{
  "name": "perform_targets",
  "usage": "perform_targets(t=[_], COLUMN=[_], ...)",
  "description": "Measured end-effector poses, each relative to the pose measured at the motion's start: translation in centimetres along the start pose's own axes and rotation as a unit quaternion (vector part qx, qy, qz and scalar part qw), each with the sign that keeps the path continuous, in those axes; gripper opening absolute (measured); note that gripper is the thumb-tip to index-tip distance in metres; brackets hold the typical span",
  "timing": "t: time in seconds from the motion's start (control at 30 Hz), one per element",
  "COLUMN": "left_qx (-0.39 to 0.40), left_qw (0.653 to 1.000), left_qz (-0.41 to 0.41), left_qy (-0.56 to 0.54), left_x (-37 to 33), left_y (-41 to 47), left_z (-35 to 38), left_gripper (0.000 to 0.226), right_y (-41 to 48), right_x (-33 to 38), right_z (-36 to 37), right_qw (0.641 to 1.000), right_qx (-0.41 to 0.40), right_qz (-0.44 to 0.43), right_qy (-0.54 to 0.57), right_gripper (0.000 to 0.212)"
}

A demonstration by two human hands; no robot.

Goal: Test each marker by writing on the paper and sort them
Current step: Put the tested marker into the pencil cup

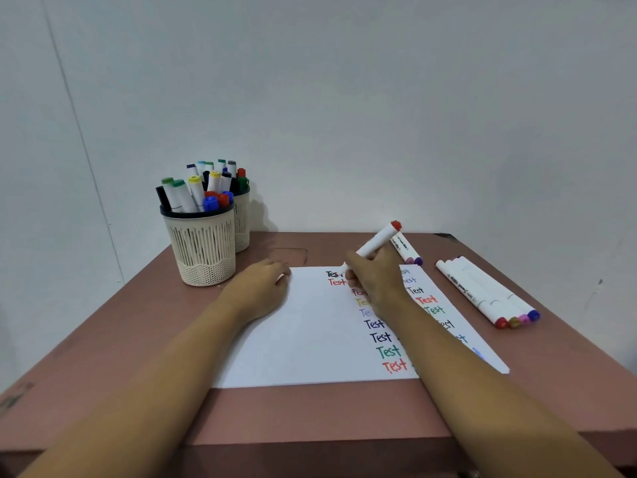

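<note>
Head view: the paper carries "Test" over and over in two columns, in black, red, yellow, purple and green; the print on the marker barrels is too small to read. The right hand, grip clamped on a white red-ended marker, points its tip down at the sheet's twelve o'clock edge. The left hand rests at ten o'clock, grip loose and holding nothing. Two marker-filled cups stand beyond it, and four markers lie at three o'clock on the reddish-brown tabletop, which stands against a white wall.
</note>
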State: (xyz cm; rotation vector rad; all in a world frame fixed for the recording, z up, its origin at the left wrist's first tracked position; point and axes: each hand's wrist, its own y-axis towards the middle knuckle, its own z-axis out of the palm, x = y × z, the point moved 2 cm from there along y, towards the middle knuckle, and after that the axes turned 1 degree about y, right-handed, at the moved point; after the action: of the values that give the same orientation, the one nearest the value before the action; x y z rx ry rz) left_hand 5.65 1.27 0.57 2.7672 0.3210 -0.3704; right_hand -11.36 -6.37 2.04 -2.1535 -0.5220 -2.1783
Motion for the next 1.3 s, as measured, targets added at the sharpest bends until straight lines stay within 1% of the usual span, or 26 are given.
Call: perform_targets(t=[0.1,0.43,0.57,0.7,0.9,1.0,1.17,1.3], left_qx=[0.005,-0.001,-0.003,0.0,0.005,0.008,0.011,0.012], left_qw=[1.0,1.0,1.0,1.0,1.0,1.0,1.0,1.0], left_qz=[-0.006,-0.012,-0.012,-0.01,-0.017,-0.019,-0.016,-0.015], left_qy=[0.012,0.019,0.015,0.015,0.015,0.015,0.015,0.016], left_x=[-0.01,0.24,0.28,0.38,0.4,0.44,0.41,0.49], left_y=[-0.05,0.24,0.2,0.21,0.27,0.28,0.3,0.35], left_z=[0.13,0.55,0.48,0.51,0.58,0.58,0.56,0.59], left_gripper=[0.032,0.031,0.031,0.03,0.03,0.03,0.03,0.029], right_y=[0.05,-0.15,-0.22,-0.25,-0.63,-0.61,-0.43,-0.52], right_x=[-0.45,-0.69,-0.66,-0.63,-0.41,-0.45,-0.5,-0.58], right_z=[0.49,0.73,0.65,0.54,0.6,0.61,0.29,0.48], right_qw=[0.999,0.996,0.989,0.996,0.991,0.991,0.994,0.99], right_qx=[-0.008,0.019,-0.017,0.001,0.018,0.025,-0.02,-0.014], right_qz=[-0.005,-0.024,-0.036,-0.029,-0.045,-0.04,-0.034,-0.043], right_qy=[-0.045,-0.088,-0.143,-0.087,-0.122,-0.125,-0.107,-0.132], right_gripper=[0.016,0.015,0.021,0.018,0.021,0.021,0.022,0.022])
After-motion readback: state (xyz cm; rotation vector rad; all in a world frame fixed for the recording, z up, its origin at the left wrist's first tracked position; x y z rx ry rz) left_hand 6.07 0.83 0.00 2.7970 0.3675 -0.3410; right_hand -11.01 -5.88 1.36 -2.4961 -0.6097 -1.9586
